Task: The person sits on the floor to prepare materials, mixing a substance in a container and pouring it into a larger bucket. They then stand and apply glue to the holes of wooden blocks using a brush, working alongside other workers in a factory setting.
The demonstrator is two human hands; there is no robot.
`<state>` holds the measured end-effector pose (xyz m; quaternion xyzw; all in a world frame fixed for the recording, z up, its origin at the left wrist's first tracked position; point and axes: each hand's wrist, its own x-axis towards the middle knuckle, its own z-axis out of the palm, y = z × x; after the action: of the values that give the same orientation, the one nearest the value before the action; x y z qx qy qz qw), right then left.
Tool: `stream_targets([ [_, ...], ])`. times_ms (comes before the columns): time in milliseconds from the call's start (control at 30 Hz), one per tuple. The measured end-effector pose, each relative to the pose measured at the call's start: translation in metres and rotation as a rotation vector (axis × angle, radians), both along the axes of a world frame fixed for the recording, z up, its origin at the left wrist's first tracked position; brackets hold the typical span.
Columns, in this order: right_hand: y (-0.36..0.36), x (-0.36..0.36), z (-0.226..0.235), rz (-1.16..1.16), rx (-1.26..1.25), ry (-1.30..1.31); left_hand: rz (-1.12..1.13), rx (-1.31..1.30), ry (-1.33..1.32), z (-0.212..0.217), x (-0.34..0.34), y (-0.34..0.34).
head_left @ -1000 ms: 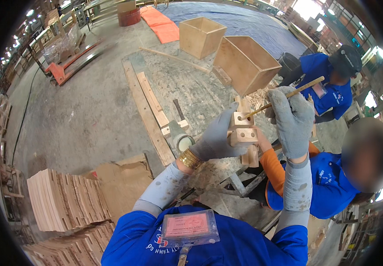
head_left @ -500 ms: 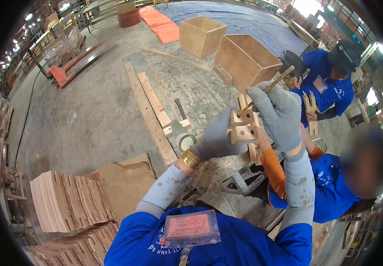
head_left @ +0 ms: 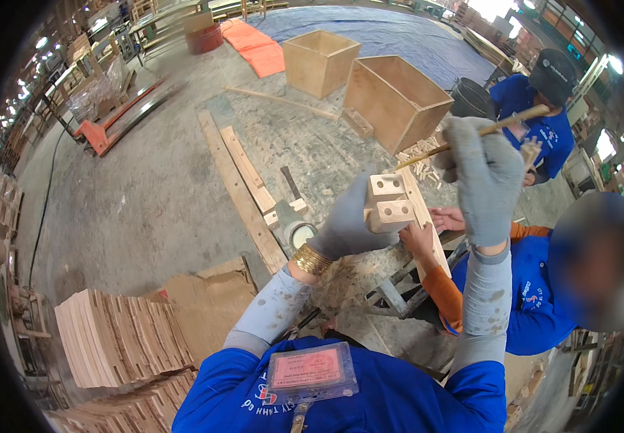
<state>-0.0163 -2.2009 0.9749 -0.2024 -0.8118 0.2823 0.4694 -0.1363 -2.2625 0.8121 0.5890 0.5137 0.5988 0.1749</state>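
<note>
My left hand (head_left: pixel 342 225), in a grey glove, is closed around two pale wooden pieces (head_left: pixel 394 216) held side by side. Their end faces point up, each with two drilled holes. My gloved right hand (head_left: pixel 486 182) grips a thin wooden stick (head_left: pixel 520 116) to the right of these pieces and higher up. The stick's lower tip is apart from the holes. Just left of my left wrist stands a small round container (head_left: pixel 302 234) with whitish contents. Beyond the held pieces lies a heap of short wooden dowels (head_left: pixel 423 154).
A co-worker's bare hands (head_left: pixel 418 239) are close on the right, by a long wooden piece (head_left: pixel 427 211). A hammer (head_left: pixel 290 182) and long boards (head_left: pixel 243 191) lie ahead. Two open wooden boxes (head_left: pixel 398 101) stand farther off. Stacked wood (head_left: pixel 117 332) is at lower left.
The stick's tip has left a hole in the far wooden piece, and my right hand has moved up and right with it. The co-worker's second hand now shows by the long wooden piece.
</note>
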Motion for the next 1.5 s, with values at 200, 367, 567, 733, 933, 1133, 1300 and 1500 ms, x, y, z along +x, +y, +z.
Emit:
stream_targets([
  [200, 0.004, 0.016, -0.038, 0.099, -0.283, 0.344, -0.086, 0.045, -0.225, -0.008, 0.001, 0.002],
  [367, -0.012, 0.013, -0.120, -0.051, -0.063, 0.111, 0.034, 0.098, -0.273, -0.015, 0.012, 0.022],
  [567, 0.012, 0.006, -0.139, -0.137, 0.078, 0.097, -0.138, -0.027, -0.297, -0.001, -0.006, 0.019],
  [733, 0.023, 0.006, -0.126, 0.097, -0.237, 0.089, -0.075, -0.063, -0.391, -0.013, -0.038, 0.032],
  [933, 0.065, 0.013, -0.137, 0.078, -0.372, 0.226, -0.241, -0.159, -0.631, -0.012, -0.036, 0.020],
  [1133, 0.077, -0.004, -0.132, -0.069, 0.047, 0.081, -0.305, -0.009, -0.290, -0.003, -0.006, 0.008],
  [1300, 0.063, -0.008, -0.117, 0.090, 0.102, 0.047, -0.195, 0.043, -0.363, 0.004, 0.009, 0.005],
  [1500, 0.056, -0.007, -0.119, 0.189, 0.115, 0.034, -0.172, 0.141, -0.304, -0.004, 0.005, 0.005],
])
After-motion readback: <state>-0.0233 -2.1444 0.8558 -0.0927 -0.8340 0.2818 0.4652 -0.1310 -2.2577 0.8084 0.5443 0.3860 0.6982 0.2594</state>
